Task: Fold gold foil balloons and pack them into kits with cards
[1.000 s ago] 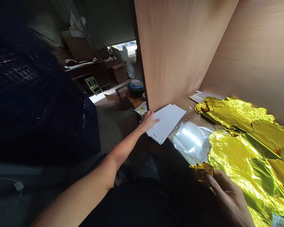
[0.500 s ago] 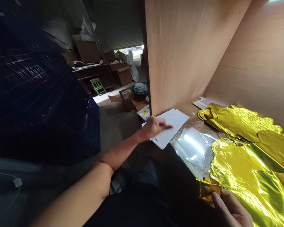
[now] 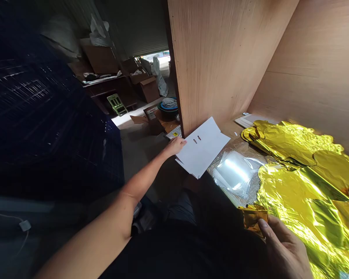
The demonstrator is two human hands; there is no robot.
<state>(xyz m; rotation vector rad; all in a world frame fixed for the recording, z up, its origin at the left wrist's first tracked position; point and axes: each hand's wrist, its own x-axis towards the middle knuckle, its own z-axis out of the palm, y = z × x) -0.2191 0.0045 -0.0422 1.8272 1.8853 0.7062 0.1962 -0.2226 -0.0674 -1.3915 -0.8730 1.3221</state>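
My left hand (image 3: 176, 146) grips the left edge of a white card sheet (image 3: 206, 145) with two small slots in it. The sheet is tilted up a little over other white sheets at the table's corner. At the lower right, my right hand (image 3: 282, 236) pinches a folded piece of gold foil (image 3: 254, 217) between thumb and fingers. Large shiny gold foil sheets (image 3: 291, 186) lie spread beside and beyond that hand. Between the white sheets and the gold foil rests a stack of clear plastic sheets (image 3: 234, 172).
A plywood panel (image 3: 209, 58) rises behind the white sheets. Dark blue crates (image 3: 46, 116) stand on the left. Farther back are a green folding stool (image 3: 116, 104), cardboard boxes (image 3: 149, 89) and a blue-rimmed tub (image 3: 168, 106) on the floor side.
My left hand has moved from above the white sheets to their left edge and taken hold of one, lifting its far side. My right hand still holds the gold foil.
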